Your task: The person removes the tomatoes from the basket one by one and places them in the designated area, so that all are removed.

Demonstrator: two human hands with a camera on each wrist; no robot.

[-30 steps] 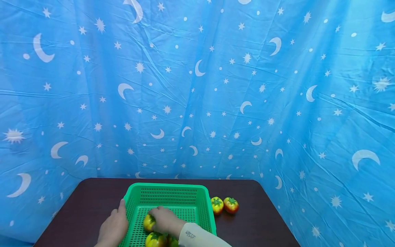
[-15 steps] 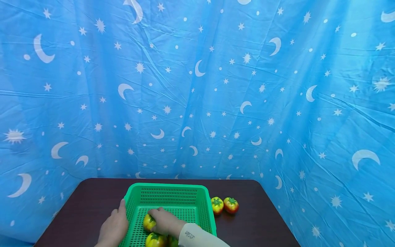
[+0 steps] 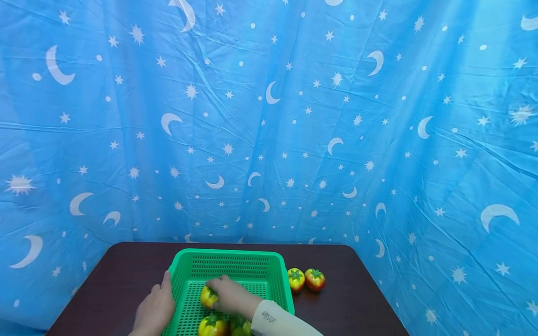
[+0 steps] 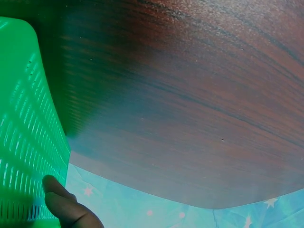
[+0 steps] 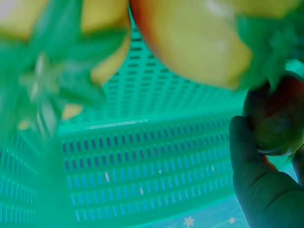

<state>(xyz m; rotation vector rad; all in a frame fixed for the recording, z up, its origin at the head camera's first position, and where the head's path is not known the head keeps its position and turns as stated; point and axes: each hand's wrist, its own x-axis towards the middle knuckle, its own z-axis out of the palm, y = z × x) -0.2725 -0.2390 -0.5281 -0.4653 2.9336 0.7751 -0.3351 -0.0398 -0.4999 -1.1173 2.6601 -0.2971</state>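
Observation:
A green plastic basket (image 3: 233,254) with slotted walls stands on the dark table. My left hand (image 3: 155,308) holds its left side; in the left wrist view bent fingers (image 4: 66,204) lie against the outer wall. Inside the basket, my right hand (image 3: 233,295) grips a yellow-red tomato (image 3: 208,297) with green leaves on top. In the right wrist view that tomato (image 5: 278,116) sits between thumb and fingers, in shadow. Nearer to me in the basket lie another tomato (image 3: 212,325) and a greener-looking one (image 3: 240,326), partly hidden by the right forearm.
Two more tomatoes, one yellow (image 3: 296,280) and one redder (image 3: 315,279), sit on the table just right of the basket. The dark wooden tabletop (image 3: 340,298) extends on both sides. A blue curtain (image 3: 269,140) with moons and stars hangs behind.
My right hand has shifted slightly away from me and to the right, and the gripped tomato has moved with it. The left hand and basket have stayed in place.

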